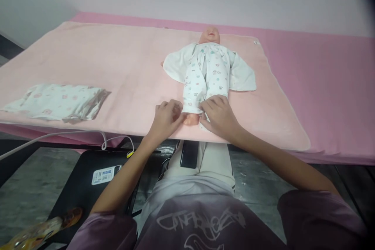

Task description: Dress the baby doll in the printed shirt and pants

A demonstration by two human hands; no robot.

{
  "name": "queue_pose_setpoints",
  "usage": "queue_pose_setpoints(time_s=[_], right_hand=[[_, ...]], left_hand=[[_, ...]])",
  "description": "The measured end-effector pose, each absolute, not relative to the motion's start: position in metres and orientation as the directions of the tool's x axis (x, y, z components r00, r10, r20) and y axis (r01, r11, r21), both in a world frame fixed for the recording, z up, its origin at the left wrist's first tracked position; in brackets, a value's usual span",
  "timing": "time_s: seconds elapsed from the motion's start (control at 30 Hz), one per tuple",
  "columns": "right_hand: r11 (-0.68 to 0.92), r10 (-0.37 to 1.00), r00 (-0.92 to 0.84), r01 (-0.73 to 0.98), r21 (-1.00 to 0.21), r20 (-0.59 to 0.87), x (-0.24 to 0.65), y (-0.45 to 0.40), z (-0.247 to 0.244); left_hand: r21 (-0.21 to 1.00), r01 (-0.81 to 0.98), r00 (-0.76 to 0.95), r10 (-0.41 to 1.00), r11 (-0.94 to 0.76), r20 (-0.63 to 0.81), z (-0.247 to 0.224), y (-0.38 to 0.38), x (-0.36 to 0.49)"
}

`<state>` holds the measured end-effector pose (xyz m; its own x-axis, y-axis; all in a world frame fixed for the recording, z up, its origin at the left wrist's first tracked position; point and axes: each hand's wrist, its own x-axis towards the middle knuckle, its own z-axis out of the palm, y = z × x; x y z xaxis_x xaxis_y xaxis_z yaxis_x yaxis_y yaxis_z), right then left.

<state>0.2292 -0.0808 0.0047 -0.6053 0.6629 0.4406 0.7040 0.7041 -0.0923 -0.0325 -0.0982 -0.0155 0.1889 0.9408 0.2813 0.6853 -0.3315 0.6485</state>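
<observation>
A baby doll point(211, 36) lies on its back, its head toward the wall. Printed white baby trousers point(195, 82) stretch down its front, over a white top with wide sleeves point(242, 74). From the cuff of the left-hand trouser leg a doll foot point(191, 119) sticks out. My left hand point(166, 119) has curled fingers at that cuff's left edge. On the cuff's other side my right hand point(219, 118) pinches the fabric and covers the lower end of the second leg. Whether the second foot is inside cannot be seen.
A peach pad point(131, 54) lies over a pink table cover point(316, 86). Folded printed cloth point(58, 101) is at the left. A dark phone point(189, 154) rests on my lap. Below the table edge are a white cable point(73, 132) and a black chair point(84, 183) with a labelled item point(105, 174).
</observation>
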Motion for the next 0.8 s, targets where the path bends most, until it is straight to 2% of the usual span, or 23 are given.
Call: queue_pose_setpoints(time_s=[0.1, 0.2, 0.3, 0.37, 0.43, 0.6, 0.8], right_hand=[[0.697, 0.653, -0.532, 0.701, -0.151, 0.539, 0.223, -0.092, 0.008], [0.693, 0.63, -0.473, 0.701, -0.17, 0.616, 0.225, -0.114, 0.004], [0.68, 0.613, -0.397, 0.705, -0.2, 0.684, 0.23, -0.154, -0.024], [0.74, 0.56, -0.412, 0.639, -0.21, 0.719, 0.232, -0.185, -0.058], [0.805, 0.556, -0.523, 0.531, -0.263, 0.646, 0.232, -0.213, -0.097], [0.612, 0.791, -0.497, 0.61, -0.504, 0.358, 0.234, -0.238, -0.172], [0.435, 0.9, -0.306, 0.619, -0.654, 0.309, 0.236, -0.238, -0.2]], left_hand=[[0.593, 0.714, 0.134, 0.903, -0.374, 0.408, -0.02, -0.106, -0.029], [0.487, 0.774, 0.125, 0.851, -0.405, 0.509, -0.024, -0.127, -0.032], [0.416, 0.806, 0.188, 0.848, -0.421, 0.495, -0.03, -0.147, -0.035], [0.407, 0.809, 0.205, 0.852, -0.425, 0.482, -0.033, -0.155, -0.036], [0.424, 0.801, 0.195, 0.854, -0.422, 0.482, -0.034, -0.16, -0.035], [0.45, 0.794, 0.144, 0.845, -0.41, 0.515, -0.034, -0.163, -0.03], [0.451, 0.8, 0.123, 0.844, -0.395, 0.522, -0.043, -0.163, -0.023]])
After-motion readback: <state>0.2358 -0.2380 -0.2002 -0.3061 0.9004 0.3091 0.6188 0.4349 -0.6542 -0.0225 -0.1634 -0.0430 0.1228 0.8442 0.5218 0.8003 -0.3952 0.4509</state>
